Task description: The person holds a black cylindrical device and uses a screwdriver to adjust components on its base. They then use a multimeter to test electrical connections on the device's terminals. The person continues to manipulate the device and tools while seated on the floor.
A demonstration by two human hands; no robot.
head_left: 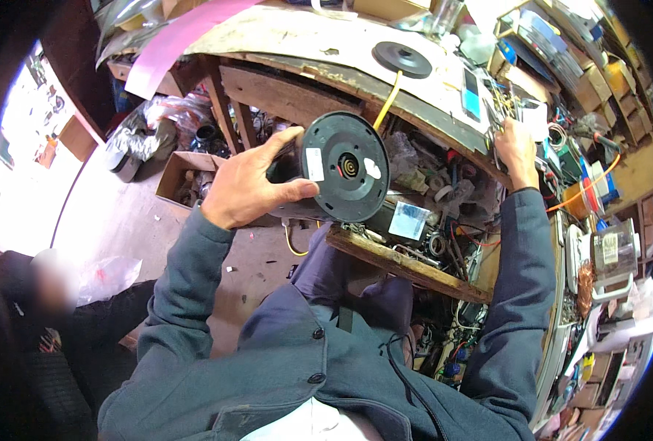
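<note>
My left hand (249,176) grips a black round appliance (345,198) by its side, tilted so that its underside shows, with a ringed connector at the centre, slots and two white labels. My right hand (515,149) is at the bench's right part, fingers curled among small tools and wires (499,103); what it holds, if anything, I cannot make out. On the bench (304,37) behind lie a black disc base (401,59), with a yellow cord (388,103) running down from it, and a phone-like rectangle (470,95) with a blue lower part.
A wooden rail (400,261) crosses before my legs, with clutter behind it. A cardboard box (170,184) and plastic bags stand on the floor at left, where another person (84,338) sits low. Stacked boxes, an orange cable and a clear-jug appliance (604,257) crowd the right side.
</note>
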